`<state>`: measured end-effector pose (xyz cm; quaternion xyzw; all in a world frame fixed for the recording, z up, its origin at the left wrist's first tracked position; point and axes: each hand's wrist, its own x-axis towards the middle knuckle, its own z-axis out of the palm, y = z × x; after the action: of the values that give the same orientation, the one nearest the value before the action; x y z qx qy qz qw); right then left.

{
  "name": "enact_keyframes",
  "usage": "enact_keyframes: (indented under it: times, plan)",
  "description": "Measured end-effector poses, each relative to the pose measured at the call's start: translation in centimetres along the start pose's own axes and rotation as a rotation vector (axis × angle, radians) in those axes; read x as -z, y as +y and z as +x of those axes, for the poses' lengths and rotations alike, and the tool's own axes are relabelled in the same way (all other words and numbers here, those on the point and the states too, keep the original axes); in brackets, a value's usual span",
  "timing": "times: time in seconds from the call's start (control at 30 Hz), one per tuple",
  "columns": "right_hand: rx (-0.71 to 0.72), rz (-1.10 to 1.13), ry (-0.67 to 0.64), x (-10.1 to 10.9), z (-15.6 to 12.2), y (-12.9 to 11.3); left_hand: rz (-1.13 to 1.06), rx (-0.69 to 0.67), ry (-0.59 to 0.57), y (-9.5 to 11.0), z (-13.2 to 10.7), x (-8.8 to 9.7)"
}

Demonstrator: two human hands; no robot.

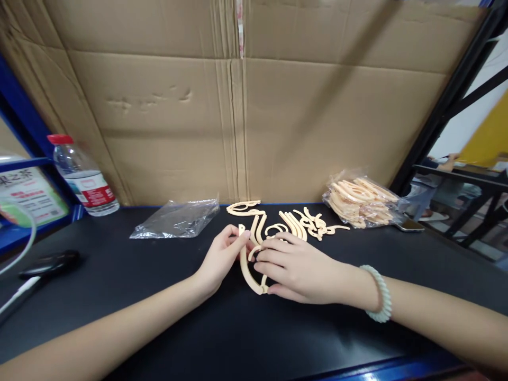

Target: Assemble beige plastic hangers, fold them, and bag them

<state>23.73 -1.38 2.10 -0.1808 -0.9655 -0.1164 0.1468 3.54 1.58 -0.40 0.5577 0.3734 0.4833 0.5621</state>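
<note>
Your left hand (222, 256)'s grip pinches the curved wooden piece (246, 271) near its upper end, apparently to steady it between your hands. Your right hand (296, 269) arches over its lower part; whether that grip clamps anything, I cannot tell. Loose strips (294, 226) lie just beyond on the surface (222, 338), presumably for easy reach.

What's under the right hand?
Short pale curved ends show at the edge of the right hand, beside the long curved piece held in the left hand. The rest beneath is covered; can't tell how far they extend.
</note>
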Motion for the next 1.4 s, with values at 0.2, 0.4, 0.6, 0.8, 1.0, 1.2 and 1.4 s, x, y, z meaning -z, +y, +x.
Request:
enact_keyframes:
  times: [0.2,0.4,0.6,0.8,1.0,1.2,1.4]
  plan:
    - [0.02,-0.071,0.096,-2.6,-0.8,-0.2,-0.013,0.019,-0.014,0.0,0.0,0.0]
    - [-0.115,0.09,0.037,-3.1,-0.8,-0.8,0.103,-0.047,0.013,-0.5,0.2,0.2]
    - [-0.15,0.079,0.161,-3.3,-1.0,-0.5,0.67,-0.462,0.194,-1.3,-0.2,0.5]
    - [-0.263,0.058,0.285,-3.6,-1.1,-0.1,1.194,-0.794,-0.216,-0.6,-1.9,-0.4]
    - [-0.355,0.071,0.325,-3.5,-1.0,-0.1,1.157,-0.693,-0.257,-0.5,-1.9,-0.4]
    - [-0.395,0.054,0.356,-3.4,-1.0,-0.2,1.199,-0.704,-0.25,-0.7,-1.5,-0.3]
    - [-0.351,0.013,0.313,-3.4,-1.1,-0.3,1.257,-0.67,-0.257,-0.9,-1.5,-0.4]
